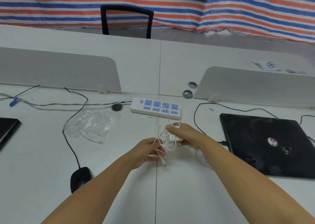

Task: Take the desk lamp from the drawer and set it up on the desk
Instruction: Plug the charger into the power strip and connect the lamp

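Mouse (80, 177) sits left on the desk (119, 198), then my left hand (147, 151) pinches the tangled white cable (163, 143), right hand (180, 133) clamps its plug block (175, 139), half hidden by fingers, with no lamp head I can see.

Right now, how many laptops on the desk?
2: one closed black laptop right of the hands, and one cut off by the left edge. Others may lie outside the view.
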A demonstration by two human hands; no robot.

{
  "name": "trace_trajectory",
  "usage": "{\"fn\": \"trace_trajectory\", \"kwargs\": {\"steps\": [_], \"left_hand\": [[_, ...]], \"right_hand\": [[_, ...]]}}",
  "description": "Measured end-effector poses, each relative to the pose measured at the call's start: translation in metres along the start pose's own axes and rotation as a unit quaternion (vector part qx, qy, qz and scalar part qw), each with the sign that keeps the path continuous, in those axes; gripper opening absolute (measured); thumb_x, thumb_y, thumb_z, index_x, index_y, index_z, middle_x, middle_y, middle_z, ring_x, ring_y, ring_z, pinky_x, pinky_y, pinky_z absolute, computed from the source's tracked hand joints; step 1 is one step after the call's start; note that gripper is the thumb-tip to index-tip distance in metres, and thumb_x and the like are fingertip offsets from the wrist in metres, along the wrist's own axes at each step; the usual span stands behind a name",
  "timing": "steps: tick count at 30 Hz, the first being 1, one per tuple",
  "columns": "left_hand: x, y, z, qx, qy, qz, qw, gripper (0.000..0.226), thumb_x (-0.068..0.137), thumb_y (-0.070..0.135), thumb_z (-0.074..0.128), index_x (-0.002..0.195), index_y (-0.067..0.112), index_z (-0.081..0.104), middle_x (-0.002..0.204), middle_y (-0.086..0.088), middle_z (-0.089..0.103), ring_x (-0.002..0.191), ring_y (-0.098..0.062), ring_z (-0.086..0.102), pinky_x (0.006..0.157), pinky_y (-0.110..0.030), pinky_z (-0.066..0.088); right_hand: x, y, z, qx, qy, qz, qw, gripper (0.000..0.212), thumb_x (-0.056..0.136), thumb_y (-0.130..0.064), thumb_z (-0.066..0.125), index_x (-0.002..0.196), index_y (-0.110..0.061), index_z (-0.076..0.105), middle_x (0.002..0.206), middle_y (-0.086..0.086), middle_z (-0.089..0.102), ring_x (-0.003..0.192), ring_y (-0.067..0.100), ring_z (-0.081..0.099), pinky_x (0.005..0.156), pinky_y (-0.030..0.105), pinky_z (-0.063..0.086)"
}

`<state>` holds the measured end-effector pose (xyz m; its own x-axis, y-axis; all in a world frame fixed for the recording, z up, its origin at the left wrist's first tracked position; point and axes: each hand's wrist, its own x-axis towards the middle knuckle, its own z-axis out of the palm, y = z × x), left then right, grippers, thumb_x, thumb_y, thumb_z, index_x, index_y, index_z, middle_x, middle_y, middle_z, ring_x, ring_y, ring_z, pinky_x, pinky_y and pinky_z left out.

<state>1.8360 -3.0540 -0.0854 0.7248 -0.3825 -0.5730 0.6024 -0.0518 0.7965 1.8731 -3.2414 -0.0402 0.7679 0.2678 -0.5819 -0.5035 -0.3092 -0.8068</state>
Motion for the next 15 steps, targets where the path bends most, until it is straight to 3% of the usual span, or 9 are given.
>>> {"fn": "trace_trajectory", "kwargs": {"steps": [2,4,6,9,11,13,15], "left_hand": [[-0.002,-0.001,-0.004,-0.007,0.036,0.007,0.999,0.026,0.100,0.021,0.043,0.088,0.011,0.064,0.072,-0.006,0.065,0.067,-0.020,0.064,0.070,-0.032,0.056],[-0.003,-0.001,-0.011,-0.065,0.083,0.017,0.994,0.030,0.101,0.020,0.039,0.087,0.008,0.063,0.059,-0.003,0.056,0.057,-0.019,0.055,0.060,-0.031,0.057],[-0.004,0.000,-0.019,-0.129,0.128,0.030,0.983,0.031,0.102,0.018,0.037,0.090,0.007,0.063,0.053,-0.001,0.049,0.050,-0.016,0.048,0.056,-0.030,0.058],[-0.004,0.007,-0.028,-0.209,0.177,0.057,0.960,0.026,0.100,0.015,0.039,0.091,0.007,0.062,0.053,-0.002,0.045,0.045,-0.013,0.044,0.056,-0.029,0.059],[-0.003,0.010,-0.034,-0.236,0.217,0.062,0.945,0.021,0.096,0.010,0.041,0.091,0.007,0.062,0.051,-0.002,0.043,0.041,-0.012,0.041,0.054,-0.028,0.057],[-0.001,0.008,-0.041,-0.234,0.265,0.054,0.934,0.019,0.095,0.009,0.041,0.095,0.007,0.060,0.045,0.002,0.036,0.037,-0.010,0.033,0.045,-0.024,0.046],[-0.002,0.001,-0.047,-0.231,0.293,0.038,0.927,0.020,0.096,0.008,0.038,0.097,0.009,0.058,0.041,0.005,0.029,0.033,-0.009,0.025,0.036,-0.019,0.029]], "right_hand": [[0.001,0.002,-0.006,0.081,-0.036,0.042,0.995,0.029,0.088,-0.040,0.062,0.108,-0.019,0.061,0.098,0.003,0.066,0.088,0.020,0.067,0.062,0.026,0.053],[-0.003,0.001,-0.012,0.154,-0.083,0.059,0.983,0.020,0.092,-0.022,0.061,0.110,-0.014,0.058,0.103,0.009,0.063,0.091,0.024,0.064,0.062,0.027,0.058],[-0.005,-0.002,-0.016,0.157,-0.114,0.062,0.979,0.023,0.092,-0.003,0.056,0.113,-0.012,0.057,0.102,0.010,0.060,0.087,0.022,0.062,0.065,0.027,0.060],[-0.001,-0.006,-0.020,0.025,-0.098,0.045,0.994,0.034,0.087,0.007,0.058,0.112,-0.016,0.057,0.104,0.009,0.057,0.091,0.020,0.061,0.072,0.027,0.058],[0.005,-0.010,-0.022,-0.127,-0.029,0.012,0.991,0.040,0.084,0.004,0.062,0.118,-0.017,0.055,0.112,0.010,0.054,0.096,0.024,0.059,0.078,0.030,0.056],[0.015,-0.011,-0.026,-0.305,0.079,-0.038,0.948,0.050,0.085,-0.001,0.059,0.131,-0.015,0.047,0.124,0.013,0.052,0.105,0.029,0.055,0.085,0.034,0.050],[0.024,-0.011,-0.034,-0.388,0.197,-0.088,0.896,0.051,0.087,0.002,0.050,0.135,-0.013,0.043,0.129,0.018,0.049,0.112,0.034,0.052,0.088,0.034,0.042]]}}
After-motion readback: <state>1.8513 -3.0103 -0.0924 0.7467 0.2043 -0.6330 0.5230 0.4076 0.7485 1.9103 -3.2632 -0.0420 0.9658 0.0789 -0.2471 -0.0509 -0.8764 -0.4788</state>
